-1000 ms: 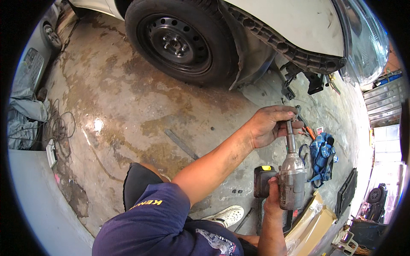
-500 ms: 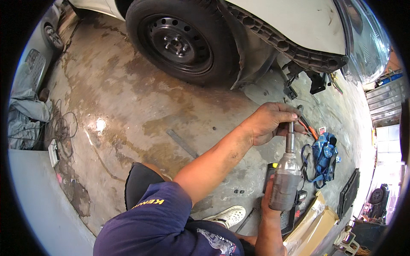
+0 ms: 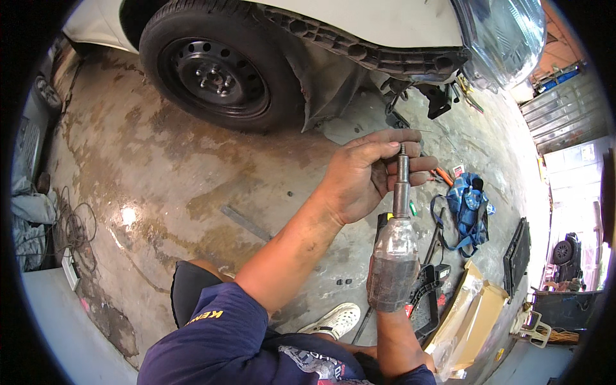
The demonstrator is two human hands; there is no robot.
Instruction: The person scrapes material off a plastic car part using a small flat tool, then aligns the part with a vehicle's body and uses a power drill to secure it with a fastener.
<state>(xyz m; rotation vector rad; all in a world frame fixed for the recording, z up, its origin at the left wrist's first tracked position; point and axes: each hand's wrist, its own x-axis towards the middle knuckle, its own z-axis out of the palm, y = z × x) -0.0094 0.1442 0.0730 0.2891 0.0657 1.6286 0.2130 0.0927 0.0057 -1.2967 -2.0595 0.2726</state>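
A stained grey concrete floor (image 3: pixel 147 212) carries a white car (image 3: pixel 378 19) along its far edge, its round black steel wheel (image 3: pixel 215 74) side-on. The navy cloth shirt (image 3: pixel 228 330) has yellow lettering on the sleeve. Above the floor, right of its middle, a bulky grey power tool (image 3: pixel 393 256) points toward the far edge, probably so its nose is reachable; no label on it is legible. The right hand (image 3: pixel 388 319), mostly hidden, seems wrapped around its handle. The left hand (image 3: pixel 353 176) is half-open beside the slim steel socket (image 3: pixel 402 192), thumb and fingers about its small threaded tip (image 3: pixel 403 149), perhaps steadying it; whether they pinch it I cannot tell.
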